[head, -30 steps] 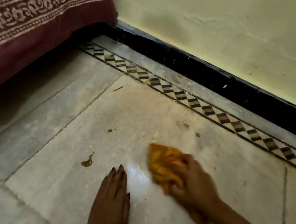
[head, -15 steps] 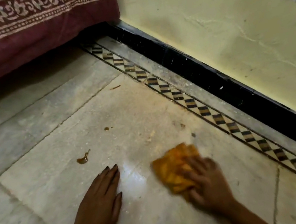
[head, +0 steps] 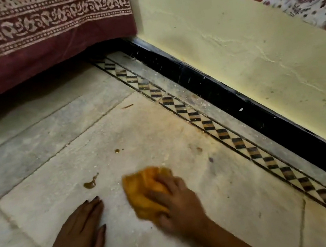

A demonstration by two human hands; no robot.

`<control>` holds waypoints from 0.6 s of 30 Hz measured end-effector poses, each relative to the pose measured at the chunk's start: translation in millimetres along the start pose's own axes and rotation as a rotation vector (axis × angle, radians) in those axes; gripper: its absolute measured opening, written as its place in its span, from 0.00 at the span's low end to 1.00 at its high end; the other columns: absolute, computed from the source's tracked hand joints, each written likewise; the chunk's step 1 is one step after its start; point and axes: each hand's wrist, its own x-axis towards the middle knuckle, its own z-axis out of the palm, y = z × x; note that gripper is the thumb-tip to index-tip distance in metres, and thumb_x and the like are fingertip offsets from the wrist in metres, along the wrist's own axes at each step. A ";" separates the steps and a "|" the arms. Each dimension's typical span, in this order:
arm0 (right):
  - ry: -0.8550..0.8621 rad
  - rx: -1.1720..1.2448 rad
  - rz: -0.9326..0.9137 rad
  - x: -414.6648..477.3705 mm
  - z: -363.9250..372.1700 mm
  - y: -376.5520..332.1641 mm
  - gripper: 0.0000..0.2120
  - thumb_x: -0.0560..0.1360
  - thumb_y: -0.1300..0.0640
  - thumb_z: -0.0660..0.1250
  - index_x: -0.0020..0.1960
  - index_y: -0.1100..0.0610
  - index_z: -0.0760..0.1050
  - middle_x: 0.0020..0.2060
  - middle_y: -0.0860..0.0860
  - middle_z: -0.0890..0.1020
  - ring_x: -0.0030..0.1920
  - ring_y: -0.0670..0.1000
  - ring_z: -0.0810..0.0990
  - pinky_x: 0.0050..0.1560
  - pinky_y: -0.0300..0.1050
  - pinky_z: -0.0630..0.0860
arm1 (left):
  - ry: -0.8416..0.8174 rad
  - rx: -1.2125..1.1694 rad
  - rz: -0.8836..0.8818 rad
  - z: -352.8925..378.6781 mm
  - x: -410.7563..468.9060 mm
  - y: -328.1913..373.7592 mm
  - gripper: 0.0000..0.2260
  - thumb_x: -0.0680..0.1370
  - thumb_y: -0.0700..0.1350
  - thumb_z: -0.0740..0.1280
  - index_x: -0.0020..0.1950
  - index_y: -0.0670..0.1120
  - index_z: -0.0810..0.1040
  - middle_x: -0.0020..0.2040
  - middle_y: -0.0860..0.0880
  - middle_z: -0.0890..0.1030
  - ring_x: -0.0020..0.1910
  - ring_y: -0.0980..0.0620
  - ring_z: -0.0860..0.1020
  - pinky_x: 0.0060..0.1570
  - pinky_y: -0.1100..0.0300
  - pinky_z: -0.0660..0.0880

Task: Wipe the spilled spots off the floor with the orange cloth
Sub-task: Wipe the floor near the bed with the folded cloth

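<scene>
Right hand [head: 177, 204] grip clamped on orange cloth [head: 145, 190], pressing it to floor [head: 244, 196]; left hand [head: 77, 237] flat, fingers extended, near brown spot [head: 90, 183].

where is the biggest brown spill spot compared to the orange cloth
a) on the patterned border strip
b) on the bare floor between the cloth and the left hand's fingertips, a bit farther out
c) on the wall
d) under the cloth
b: the brown spill lies uncovered on the floor, left of the orange cloth pressed under the right hand, just beyond the left hand.
</scene>
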 end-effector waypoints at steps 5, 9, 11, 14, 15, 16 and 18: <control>0.112 -0.145 0.348 -2.1 -23.1 74.5 0.27 0.67 0.42 0.60 0.66 0.44 0.69 0.67 0.58 0.70 0.53 0.61 0.76 0.37 0.48 0.78 | 0.166 0.054 -0.284 -12.1 -23.6 -32.9 0.29 0.76 0.57 0.53 0.63 0.34 0.73 0.62 0.36 0.75 0.61 0.37 0.72 0.62 0.48 0.65; 0.181 -0.085 0.523 114.3 -15.1 27.0 0.30 0.73 0.43 0.62 0.73 0.45 0.59 0.73 0.57 0.57 0.69 0.67 0.57 0.66 0.64 0.63 | 0.187 0.074 -0.447 -8.2 -19.9 -31.6 0.29 0.76 0.55 0.51 0.68 0.35 0.68 0.66 0.36 0.71 0.65 0.37 0.68 0.64 0.46 0.62; 0.133 -0.064 0.332 144.5 -6.5 -24.6 0.29 0.74 0.46 0.63 0.73 0.47 0.59 0.73 0.58 0.58 0.69 0.64 0.57 0.69 0.61 0.59 | 0.200 0.065 -0.492 -7.0 -19.1 -33.7 0.29 0.76 0.54 0.51 0.68 0.35 0.68 0.67 0.36 0.70 0.65 0.38 0.67 0.65 0.47 0.61; 0.061 -0.025 0.042 126.9 19.3 -76.8 0.28 0.69 0.47 0.62 0.69 0.44 0.66 0.70 0.56 0.66 0.62 0.65 0.66 0.57 0.60 0.72 | 0.236 0.032 -0.509 -6.9 -21.4 -37.0 0.27 0.77 0.52 0.50 0.67 0.34 0.69 0.67 0.36 0.71 0.65 0.38 0.68 0.66 0.49 0.59; 0.015 -0.022 -0.038 108.5 25.0 -78.7 0.28 0.67 0.45 0.61 0.67 0.42 0.67 0.68 0.55 0.68 0.60 0.65 0.69 0.50 0.57 0.76 | 0.239 0.026 -0.502 -8.1 -20.9 -36.1 0.28 0.78 0.53 0.49 0.67 0.34 0.69 0.67 0.36 0.71 0.65 0.38 0.68 0.66 0.50 0.59; -0.012 -0.015 -0.115 87.5 27.9 -73.3 0.28 0.65 0.44 0.60 0.66 0.40 0.68 0.67 0.54 0.71 0.58 0.64 0.71 0.45 0.54 0.78 | 0.238 0.020 -0.504 -8.1 -21.6 -36.3 0.28 0.79 0.54 0.47 0.67 0.34 0.69 0.67 0.37 0.71 0.66 0.39 0.68 0.67 0.50 0.58; -0.010 -0.024 -0.195 44.4 22.8 -36.6 0.27 0.64 0.43 0.61 0.63 0.40 0.71 0.64 0.53 0.75 0.56 0.60 0.72 0.39 0.48 0.78 | 0.241 0.004 -0.502 -7.8 -21.4 -36.3 0.30 0.80 0.56 0.44 0.67 0.35 0.69 0.67 0.37 0.71 0.67 0.41 0.66 0.67 0.51 0.57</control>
